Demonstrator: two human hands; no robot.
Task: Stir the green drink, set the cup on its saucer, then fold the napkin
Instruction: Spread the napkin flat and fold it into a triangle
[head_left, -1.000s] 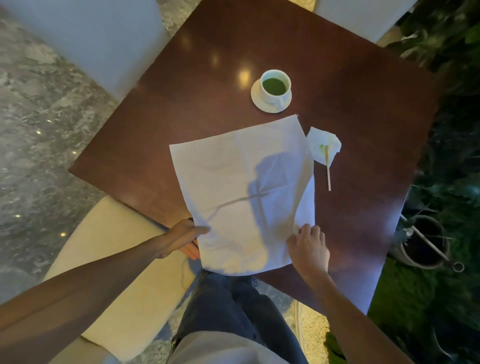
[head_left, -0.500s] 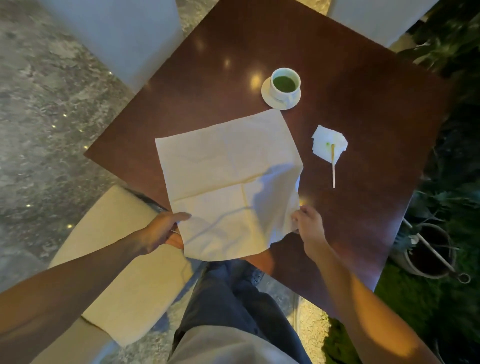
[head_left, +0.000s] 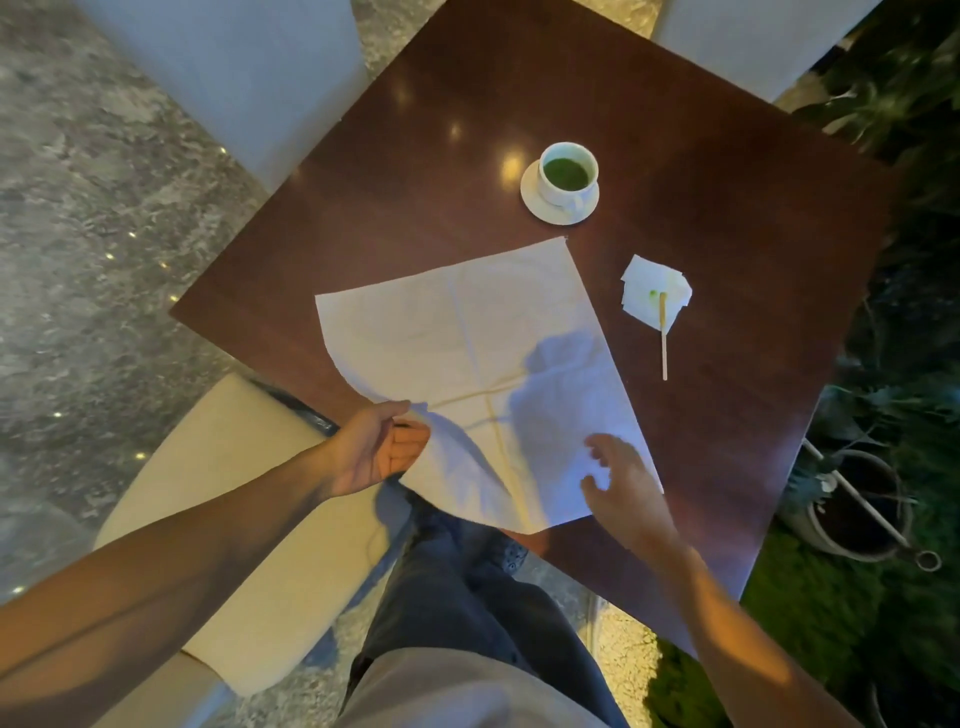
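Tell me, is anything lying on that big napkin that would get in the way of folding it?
Nothing visible does. The napkin lies bare on the table; the cup on its saucer and the stir stick sit apart from it. Both hands are already at its near edge.

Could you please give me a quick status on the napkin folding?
Left hand holds napkin edge. Right hand open above it. Napkin unfolded. Nothing in the way.

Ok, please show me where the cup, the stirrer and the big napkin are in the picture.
cup (head_left: 567, 174), head view, on the green drink inside it.
stirrer (head_left: 664, 338), head view, on the middle of the wooden stick.
napkin (head_left: 467, 332), head view, on the flat part near its centre crease.
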